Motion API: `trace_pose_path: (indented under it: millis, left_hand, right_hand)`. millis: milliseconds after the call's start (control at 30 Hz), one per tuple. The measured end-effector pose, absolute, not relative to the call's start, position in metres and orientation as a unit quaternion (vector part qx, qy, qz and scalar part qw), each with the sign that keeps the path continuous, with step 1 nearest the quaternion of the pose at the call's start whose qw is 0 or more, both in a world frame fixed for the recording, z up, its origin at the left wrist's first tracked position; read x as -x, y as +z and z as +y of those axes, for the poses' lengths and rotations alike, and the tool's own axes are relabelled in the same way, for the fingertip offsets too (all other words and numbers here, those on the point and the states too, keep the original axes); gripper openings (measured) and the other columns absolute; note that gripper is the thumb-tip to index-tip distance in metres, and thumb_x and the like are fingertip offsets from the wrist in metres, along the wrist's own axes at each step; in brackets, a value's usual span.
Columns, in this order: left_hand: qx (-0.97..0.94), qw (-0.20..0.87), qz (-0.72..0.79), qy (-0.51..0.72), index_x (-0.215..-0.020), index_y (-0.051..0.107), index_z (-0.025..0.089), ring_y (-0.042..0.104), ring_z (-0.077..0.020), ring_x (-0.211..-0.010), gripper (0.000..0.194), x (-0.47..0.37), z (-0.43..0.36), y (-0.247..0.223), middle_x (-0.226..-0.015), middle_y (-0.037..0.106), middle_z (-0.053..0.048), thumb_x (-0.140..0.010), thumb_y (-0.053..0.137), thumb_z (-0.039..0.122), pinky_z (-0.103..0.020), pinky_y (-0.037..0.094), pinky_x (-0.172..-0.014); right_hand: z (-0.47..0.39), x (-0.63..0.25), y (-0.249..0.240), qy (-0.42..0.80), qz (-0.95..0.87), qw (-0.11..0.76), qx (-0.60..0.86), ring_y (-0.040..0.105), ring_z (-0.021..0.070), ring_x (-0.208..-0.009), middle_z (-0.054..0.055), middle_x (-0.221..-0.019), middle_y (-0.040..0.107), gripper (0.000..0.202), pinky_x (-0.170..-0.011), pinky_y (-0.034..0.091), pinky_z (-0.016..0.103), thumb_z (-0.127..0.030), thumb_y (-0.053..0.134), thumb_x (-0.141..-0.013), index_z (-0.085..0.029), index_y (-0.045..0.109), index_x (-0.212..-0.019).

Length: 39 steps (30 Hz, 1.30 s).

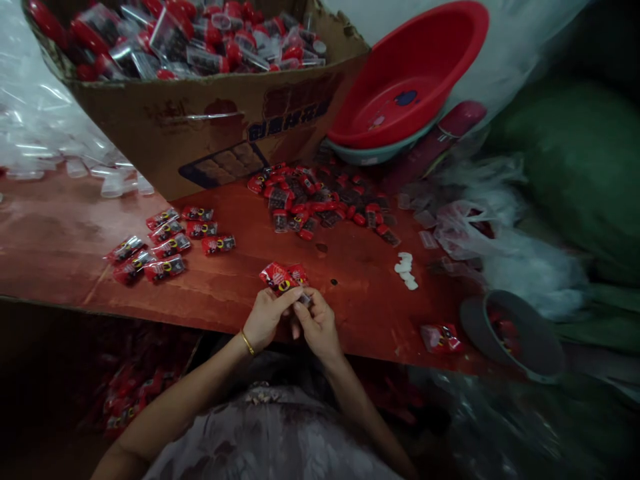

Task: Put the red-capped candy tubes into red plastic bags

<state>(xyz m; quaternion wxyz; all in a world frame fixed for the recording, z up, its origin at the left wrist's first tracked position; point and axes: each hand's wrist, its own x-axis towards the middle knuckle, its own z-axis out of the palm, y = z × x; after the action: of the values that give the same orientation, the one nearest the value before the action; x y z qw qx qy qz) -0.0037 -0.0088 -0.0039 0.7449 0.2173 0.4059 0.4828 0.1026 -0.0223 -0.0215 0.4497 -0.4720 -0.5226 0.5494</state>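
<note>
My left hand and my right hand meet at the table's front edge, fingers pinched together. Between them is a red printed packet, its clear end near the fingertips. Another red packet sits just behind it; whether it is held or lies on the table I cannot tell. To the left, several filled red packets lie in loose rows on the reddish table. Beyond my hands is a heap of small red-capped containers with dark contents.
A cardboard box full of red-capped clear tubes stands at the back. Beside it are a red basin and a dark red flask. White pieces, a red packet, a grey bowl and plastic bags lie rightward.
</note>
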Motion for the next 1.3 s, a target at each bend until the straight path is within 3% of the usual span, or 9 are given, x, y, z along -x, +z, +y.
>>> trace_pose_path:
  millis: [133, 233, 433, 633, 733, 900, 1000, 1133, 1300]
  left_hand:
    - [-0.175, 0.744, 0.404, 0.503, -0.075, 0.069, 0.01, 0.058, -0.0113, -0.055, 0.037, 0.01, -0.007, -0.003, -0.063, 0.065, -0.003, -0.058, 0.077, 0.041, -0.022, 0.046, -0.054]
    - [-0.149, 0.762, 0.394, 0.492, -0.075, 0.07, 0.011, 0.062, -0.0136, -0.069, 0.036, 0.013, -0.01, -0.005, -0.071, 0.069, -0.005, -0.053, 0.082, 0.036, -0.023, 0.048, -0.067]
    - [-0.115, 0.788, 0.434, 0.422, -0.077, 0.067, 0.014, 0.063, -0.013, -0.058, 0.036, 0.032, -0.013, -0.012, -0.069, 0.07, -0.004, -0.053, 0.082, 0.036, -0.025, 0.05, -0.063]
    - [-0.096, 0.756, 0.481, 0.433, -0.078, 0.063, 0.014, 0.066, -0.0155, -0.059, 0.023, 0.063, -0.004, -0.016, -0.067, 0.07, -0.004, -0.065, 0.076, 0.028, -0.026, 0.053, -0.062]
    - [-0.058, 0.711, 0.507, 0.483, -0.077, 0.061, 0.014, 0.065, -0.014, -0.056, 0.004, 0.08, 0.009, -0.015, -0.065, 0.069, -0.004, -0.077, 0.063, 0.017, -0.025, 0.053, -0.06]
    - [0.06, 0.608, 0.51, 0.606, -0.076, 0.058, 0.017, 0.067, -0.0127, -0.06, 0.017, 0.115, 0.044, -0.007, -0.065, 0.068, -0.001, -0.088, 0.046, 0.015, -0.025, 0.053, -0.065]
    - [0.098, 0.567, 0.451, 0.682, -0.087, 0.058, 0.016, 0.068, -0.0125, -0.07, 0.018, 0.133, 0.057, 0.001, -0.072, 0.069, -0.001, -0.091, 0.042, 0.022, -0.025, 0.053, -0.071]
    - [0.101, 0.59, 0.379, 0.706, -0.11, 0.054, 0.008, 0.067, -0.0193, -0.088, 0.037, 0.141, 0.053, 0.008, -0.086, 0.069, -0.011, -0.09, 0.038, 0.035, -0.03, 0.054, -0.075]
    - [0.015, 0.59, 0.455, 0.666, -0.101, 0.06, 0.012, 0.066, -0.0195, -0.09, 0.034, 0.102, 0.033, 0.0, -0.095, 0.069, -0.012, -0.087, 0.041, 0.036, -0.032, 0.051, -0.081]
  right_hand:
    - [-0.013, -0.11, -0.032, 0.529, -0.557, 0.427, 0.477, 0.05, 0.0083, -0.039, -0.007, -0.055, 0.056, 0.026, -0.042, 0.04, 0.02, -0.042, 0.066, -0.073, -0.021, 0.055, -0.085]
    - [-0.006, -0.112, -0.036, 0.394, -0.63, 0.439, 0.505, 0.049, 0.0087, -0.045, -0.006, -0.054, 0.054, 0.024, -0.045, 0.039, 0.02, -0.039, 0.069, -0.07, -0.021, 0.054, -0.068]
    - [0.013, -0.099, -0.03, 0.12, -0.765, 0.403, 0.487, 0.047, 0.0095, -0.046, -0.005, -0.048, 0.051, 0.029, -0.051, 0.037, 0.022, -0.042, 0.069, -0.069, -0.02, 0.052, -0.06]
    - [0.038, -0.072, -0.031, 0.121, -0.833, 0.313, 0.439, 0.056, 0.0124, -0.054, 0.0, -0.058, 0.063, 0.04, -0.057, 0.04, 0.023, -0.059, 0.06, -0.073, -0.019, 0.06, -0.072]
    - [0.064, -0.061, -0.02, 0.138, -0.867, 0.253, 0.407, 0.062, 0.0171, -0.076, 0.005, -0.083, 0.07, 0.044, -0.07, 0.044, 0.026, -0.06, 0.054, -0.078, -0.02, 0.063, -0.092]
    - [0.135, -0.06, -0.008, 0.054, -0.855, 0.163, 0.49, 0.041, 0.0314, -0.123, 0.015, -0.135, 0.047, 0.058, -0.1, 0.032, 0.048, -0.055, 0.04, -0.088, -0.018, 0.045, -0.132]
    - [0.161, -0.077, -0.021, 0.035, -0.865, 0.087, 0.493, 0.032, 0.0337, -0.131, 0.014, -0.144, 0.037, 0.05, -0.104, 0.023, 0.056, -0.045, 0.041, -0.09, -0.019, 0.045, -0.133]
    - [0.15, -0.123, -0.039, 0.013, -0.87, 0.082, 0.487, 0.04, 0.0312, -0.126, 0.011, -0.144, 0.037, 0.043, -0.106, 0.02, 0.055, -0.035, 0.039, -0.092, -0.019, 0.047, -0.131]
    - [0.102, -0.184, -0.047, 0.014, -0.855, 0.089, 0.511, 0.029, 0.03, -0.134, 0.009, -0.144, 0.038, 0.04, -0.108, 0.017, 0.057, -0.029, 0.039, -0.091, -0.02, 0.05, -0.128]
